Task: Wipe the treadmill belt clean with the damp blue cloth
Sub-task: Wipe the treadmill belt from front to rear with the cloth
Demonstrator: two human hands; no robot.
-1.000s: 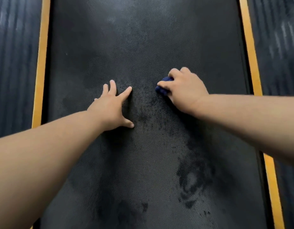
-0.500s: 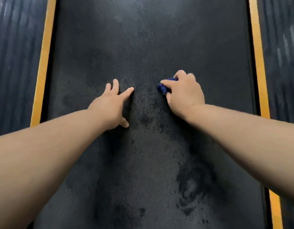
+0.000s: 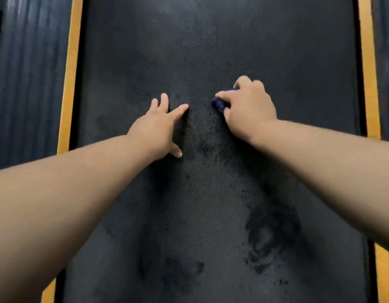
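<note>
The dark textured treadmill belt (image 3: 211, 51) fills the middle of the view, with darker wet patches near its centre and lower right. My right hand (image 3: 249, 108) grips a bunched blue cloth (image 3: 218, 103) and presses it onto the belt right of centre; only a small part of the cloth shows past my fingers. My left hand (image 3: 160, 125) rests flat on the belt with fingers spread, a short gap left of the cloth.
Orange strips run along the belt's two sides, the left strip (image 3: 71, 68) and the right strip (image 3: 367, 68). Beyond them lie ribbed dark side rails (image 3: 27, 73).
My right hand with the cloth has slid a little farther up the belt, and my elbow has swung nearer. The left hand has stayed planted in place.
</note>
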